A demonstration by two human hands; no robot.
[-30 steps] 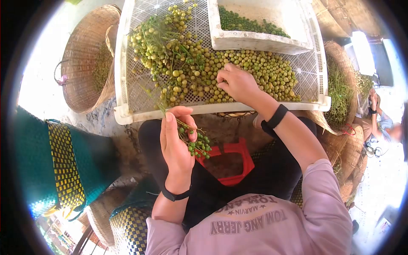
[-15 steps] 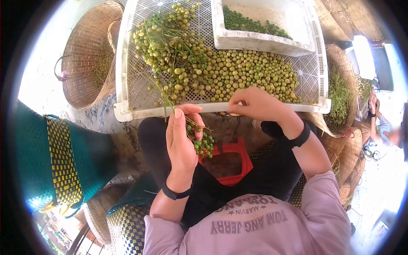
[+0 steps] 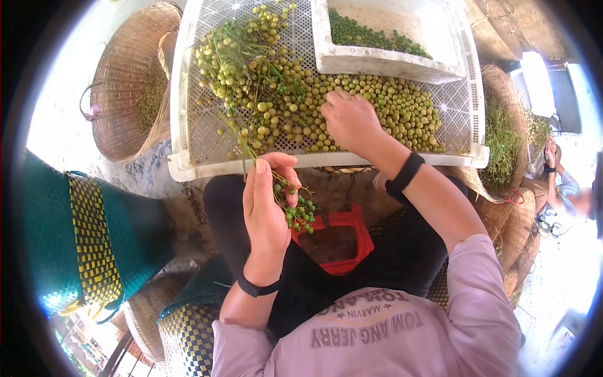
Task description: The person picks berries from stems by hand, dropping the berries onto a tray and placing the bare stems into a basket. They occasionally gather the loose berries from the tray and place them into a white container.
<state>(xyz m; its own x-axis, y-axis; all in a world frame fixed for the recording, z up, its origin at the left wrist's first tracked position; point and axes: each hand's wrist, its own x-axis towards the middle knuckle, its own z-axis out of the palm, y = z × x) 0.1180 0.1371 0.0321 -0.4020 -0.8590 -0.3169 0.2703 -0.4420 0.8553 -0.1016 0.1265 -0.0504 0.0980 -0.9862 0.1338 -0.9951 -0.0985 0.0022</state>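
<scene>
I have the left hand (image 3: 267,210) below the near edge of the slatted white tray (image 3: 220,170), palm turned inward, its grip closed lightly around the stems of a sprig (image 3: 300,212). Small green berries hang from the sprig on the right side of that grip, while thin stems rise above the fingers towards the tray's edge.

I have the right hand (image 3: 355,122) up and to the right of the left grip, over the tray, with its fingers curled down among the loose yellow-green fruit (image 3: 405,113). Its fingertips are hidden from me, so I cannot tell whether that grip is parted or closed on a fruit.

The loose fruit spreads mostly to the right of the right grip, and a tangled heap of stemmed fruit (image 3: 242,72) lies to its left, above the left grip. Beyond the right grip, a white box (image 3: 389,66) sits on the tray with small green berries (image 3: 370,38) inside.

Far left of both grips stands a wicker basket (image 3: 116,81) with some round fruit, seemingly, in its shaded bottom. Well to the right of the right grip, another basket (image 3: 522,135) holds green stems (image 3: 500,147). Below the right grip, a red frame (image 3: 363,240) shows between the knees.
</scene>
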